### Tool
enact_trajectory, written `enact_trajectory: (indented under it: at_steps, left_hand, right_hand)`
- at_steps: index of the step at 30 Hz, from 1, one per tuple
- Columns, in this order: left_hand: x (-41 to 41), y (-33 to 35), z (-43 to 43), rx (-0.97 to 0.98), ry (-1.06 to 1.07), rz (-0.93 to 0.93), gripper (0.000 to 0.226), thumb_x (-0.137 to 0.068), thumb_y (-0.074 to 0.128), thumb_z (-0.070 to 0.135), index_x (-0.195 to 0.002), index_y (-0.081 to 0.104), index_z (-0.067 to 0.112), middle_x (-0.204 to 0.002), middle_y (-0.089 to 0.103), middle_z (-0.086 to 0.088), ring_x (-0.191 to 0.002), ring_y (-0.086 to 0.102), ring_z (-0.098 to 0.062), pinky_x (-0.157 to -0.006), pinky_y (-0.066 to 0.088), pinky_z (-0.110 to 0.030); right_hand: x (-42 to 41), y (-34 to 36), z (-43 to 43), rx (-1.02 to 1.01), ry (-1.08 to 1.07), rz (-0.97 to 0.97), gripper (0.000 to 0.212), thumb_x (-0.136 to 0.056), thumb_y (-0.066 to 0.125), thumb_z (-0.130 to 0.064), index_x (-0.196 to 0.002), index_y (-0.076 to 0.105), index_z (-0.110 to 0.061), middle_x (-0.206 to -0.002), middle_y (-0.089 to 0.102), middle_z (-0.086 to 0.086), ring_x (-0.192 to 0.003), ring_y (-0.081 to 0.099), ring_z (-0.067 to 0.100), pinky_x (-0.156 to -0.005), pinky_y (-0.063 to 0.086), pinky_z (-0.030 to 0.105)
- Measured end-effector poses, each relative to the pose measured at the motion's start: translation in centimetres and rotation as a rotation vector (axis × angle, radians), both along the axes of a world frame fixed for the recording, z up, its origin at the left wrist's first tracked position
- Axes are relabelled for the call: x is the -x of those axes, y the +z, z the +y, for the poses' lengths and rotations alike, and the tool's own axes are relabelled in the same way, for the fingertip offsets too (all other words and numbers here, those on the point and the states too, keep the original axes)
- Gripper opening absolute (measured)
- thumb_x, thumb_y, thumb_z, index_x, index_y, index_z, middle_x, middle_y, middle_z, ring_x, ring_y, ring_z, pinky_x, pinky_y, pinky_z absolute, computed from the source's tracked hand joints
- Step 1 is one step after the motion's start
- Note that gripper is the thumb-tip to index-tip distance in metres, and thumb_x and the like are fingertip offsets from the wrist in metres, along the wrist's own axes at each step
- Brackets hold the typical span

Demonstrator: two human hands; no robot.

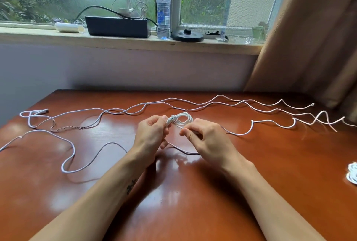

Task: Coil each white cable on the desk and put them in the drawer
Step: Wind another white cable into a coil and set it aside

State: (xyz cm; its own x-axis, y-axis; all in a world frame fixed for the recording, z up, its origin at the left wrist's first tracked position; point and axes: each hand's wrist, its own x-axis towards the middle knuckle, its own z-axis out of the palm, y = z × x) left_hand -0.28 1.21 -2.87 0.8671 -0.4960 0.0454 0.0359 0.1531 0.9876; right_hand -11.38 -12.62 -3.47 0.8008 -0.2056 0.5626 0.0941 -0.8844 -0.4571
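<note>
Mid-desk, the left hand pinches a small bundle of loops in the white cable while the right hand grips the running strand, which should feed in even, snug turns without snagging the neighbouring cables.

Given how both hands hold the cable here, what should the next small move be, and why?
Probably the right hand, pinching the loose cable, should lay one more loop onto the small coil that the left hand grips: only a few turns are wound, and much cable trails across the desk.
</note>
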Motion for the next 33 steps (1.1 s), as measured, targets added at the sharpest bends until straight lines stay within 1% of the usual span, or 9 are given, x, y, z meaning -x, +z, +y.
enact_trajectory:
  at_steps: [5,12,16,19,23,25,27,30,33]
  left_hand:
    - [0.0,0.0,-0.1,-0.007,0.014,-0.005,0.029,-0.103,0.056,0.018,-0.078,0.063,0.004,-0.052,0.045,0.003,-0.037,0.033,-0.006,-0.037,0.029,-0.02]
    - [-0.1,-0.4,-0.2,-0.047,0.008,-0.079,0.031,-0.102,0.057,0.02,-0.076,0.065,0.005,-0.053,0.046,0.004,-0.04,0.035,-0.009,-0.04,0.032,-0.022]
    - [-0.6,-1.1,-0.2,-0.192,0.09,-0.36,0.03,-0.1,0.059,0.024,-0.073,0.065,0.011,-0.053,0.05,0.012,-0.048,0.039,-0.009,-0.049,0.032,-0.028]
    - [-0.6,-1.5,0.0,-0.261,0.11,-0.524,0.029,-0.099,0.061,0.021,-0.07,0.063,0.016,-0.053,0.052,0.013,-0.052,0.042,-0.007,-0.055,0.036,-0.031]
    - [-0.2,-1.4,0.1,-0.296,0.105,-0.663,0.028,-0.098,0.061,0.016,-0.07,0.06,0.018,-0.052,0.05,0.016,-0.053,0.043,-0.005,-0.054,0.033,-0.02]
    - [-0.2,-1.5,0.0,-0.309,0.097,-0.716,0.026,-0.098,0.062,0.017,-0.072,0.06,0.017,-0.053,0.05,0.014,-0.054,0.042,-0.007,-0.054,0.034,-0.021]
    - [-0.1,-1.8,-0.1,-0.321,0.078,-0.758,0.022,-0.096,0.06,0.027,-0.075,0.061,0.019,-0.058,0.054,0.009,-0.056,0.045,-0.01,-0.059,0.043,-0.031]
    - [0.1,-2.1,0.0,-0.337,0.037,-0.775,0.024,-0.091,0.053,0.043,-0.084,0.062,0.022,-0.066,0.06,0.002,-0.067,0.053,-0.025,-0.064,0.05,-0.047]
    - [0.3,-2.0,-0.1,-0.309,0.017,-0.804,0.025,-0.092,0.053,0.046,-0.088,0.063,0.023,-0.069,0.063,0.001,-0.068,0.055,-0.028,-0.065,0.051,-0.049]
  right_hand:
    - [0.3,0.7,0.3,0.058,-0.012,-0.023,0.021,-0.096,0.057,-0.036,-0.093,0.074,-0.024,-0.081,0.055,-0.017,-0.077,0.057,0.011,-0.067,0.05,0.041]
    - [0.5,0.8,0.0,0.109,-0.025,-0.101,0.018,-0.097,0.059,-0.033,-0.09,0.073,-0.024,-0.077,0.049,-0.018,-0.073,0.042,-0.002,-0.062,0.048,0.036]
    - [0.3,0.5,-0.4,0.165,-0.04,-0.155,0.022,-0.098,0.058,-0.038,-0.093,0.072,-0.022,-0.081,0.054,-0.01,-0.074,0.049,0.007,-0.062,0.051,0.04]
    - [0.3,0.6,-0.7,0.187,-0.048,-0.176,0.018,-0.096,0.063,-0.04,-0.093,0.072,-0.024,-0.084,0.058,-0.013,-0.078,0.048,0.005,-0.064,0.051,0.038]
    - [0.4,0.6,-1.0,0.205,-0.083,-0.205,0.017,-0.094,0.064,-0.04,-0.093,0.072,-0.026,-0.094,0.06,-0.012,-0.091,0.047,0.009,-0.073,0.051,0.035]
    - [0.3,0.5,-1.0,0.174,-0.088,-0.21,0.014,-0.094,0.065,-0.036,-0.093,0.072,-0.024,-0.107,0.059,-0.009,-0.104,0.05,0.015,-0.083,0.049,0.033]
    - [0.3,0.3,-1.0,0.094,-0.058,-0.193,0.012,-0.094,0.062,-0.033,-0.092,0.07,-0.024,-0.113,0.06,-0.009,-0.107,0.056,0.015,-0.088,0.05,0.035]
    - [0.3,0.2,-0.7,-0.121,-0.035,-0.136,0.005,-0.094,0.064,-0.023,-0.091,0.067,-0.023,-0.094,0.069,-0.015,-0.089,0.067,0.005,-0.079,0.054,0.035]
    - [0.3,0.6,-0.4,-0.292,-0.065,-0.141,0.012,-0.094,0.067,-0.008,-0.088,0.068,-0.019,-0.078,0.072,-0.017,-0.077,0.067,-0.001,-0.072,0.049,0.016]
